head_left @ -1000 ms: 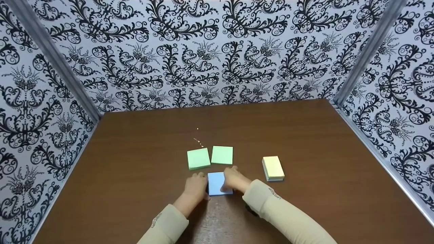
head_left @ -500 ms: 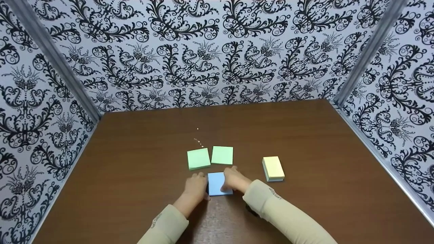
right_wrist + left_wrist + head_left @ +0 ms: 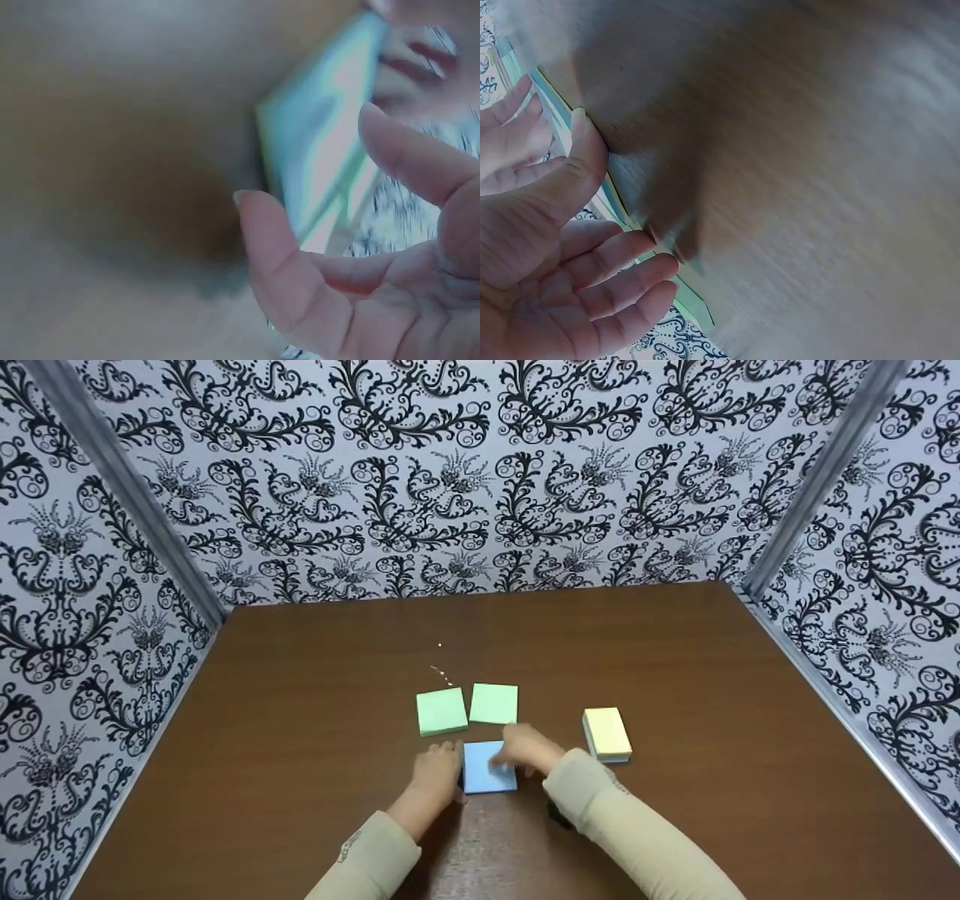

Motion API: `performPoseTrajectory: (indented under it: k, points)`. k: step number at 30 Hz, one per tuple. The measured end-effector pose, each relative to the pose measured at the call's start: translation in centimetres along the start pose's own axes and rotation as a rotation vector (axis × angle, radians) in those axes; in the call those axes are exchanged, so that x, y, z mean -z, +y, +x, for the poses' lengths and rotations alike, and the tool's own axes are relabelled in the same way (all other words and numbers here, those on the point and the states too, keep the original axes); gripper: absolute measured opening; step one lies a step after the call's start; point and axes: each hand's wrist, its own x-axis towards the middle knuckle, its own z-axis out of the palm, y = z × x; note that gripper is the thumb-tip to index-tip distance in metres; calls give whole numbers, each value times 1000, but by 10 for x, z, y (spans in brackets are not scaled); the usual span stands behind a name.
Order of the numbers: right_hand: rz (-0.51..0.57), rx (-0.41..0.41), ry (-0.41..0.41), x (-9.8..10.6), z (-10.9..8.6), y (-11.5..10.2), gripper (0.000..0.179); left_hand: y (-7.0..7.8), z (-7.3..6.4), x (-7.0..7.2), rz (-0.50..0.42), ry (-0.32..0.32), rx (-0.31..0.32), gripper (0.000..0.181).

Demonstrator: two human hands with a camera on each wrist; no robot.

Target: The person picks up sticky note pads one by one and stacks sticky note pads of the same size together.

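Observation:
A square blue sticky note pad (image 3: 484, 780) lies flat on the brown table. My left hand (image 3: 436, 772) holds its left side, with the thumb near its front left corner. In the left wrist view the left thumb (image 3: 585, 161) lies along the pad's edge, and the other fingers are loosely bent. My right hand (image 3: 527, 750) hovers at the pad's right side. In the right wrist view, a gap separates the right thumb (image 3: 405, 154) from the index finger (image 3: 274, 240), and no thing is pinched there. Two green sticky note pads, left (image 3: 442, 712) and right (image 3: 494, 703), lie just behind the blue one.
A yellow sticky note pad (image 3: 607, 733) rests on a blue layer to the right on the table (image 3: 315, 697). Small pale specks (image 3: 442, 673) dot the wood behind the green pads. Patterned wall panels (image 3: 480, 495) enclose the back and both sides.
My right hand has loosened from the right edge of the blue pad and shifted slightly right, uncovering more of it. The left hand keeps its place. The head view has shifted slightly.

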Motion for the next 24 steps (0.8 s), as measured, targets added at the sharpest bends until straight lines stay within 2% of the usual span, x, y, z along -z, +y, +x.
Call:
performPoseTrajectory:
  k: [2, 5, 8, 10, 13, 17, 24]
  points:
    - [-42, 14, 80, 6, 6, 2, 20, 0, 0, 0, 12, 4, -1, 88]
    - [-143, 116, 181, 9, 15, 8, 13, 1, 0, 0, 36, 3, 2, 87]
    - [-265, 242, 159, 2, 24, 14, 35, 2, -1, 1, 59, -4, -3, 87]
    - [-318, 294, 120, -4, 31, 15, 47, 2, -1, 1, 67, -10, -8, 87]
    - [-323, 306, 77, -11, 38, 13, 55, 1, -2, 2, 57, -14, -12, 87]
    - [-278, 263, 47, -16, 43, 9, 58, 0, -1, 2, 51, -11, -24, 88]
    - [-413, 289, 118, -21, 47, 6, 49, -2, -1, 1, 69, 7, -44, 85]
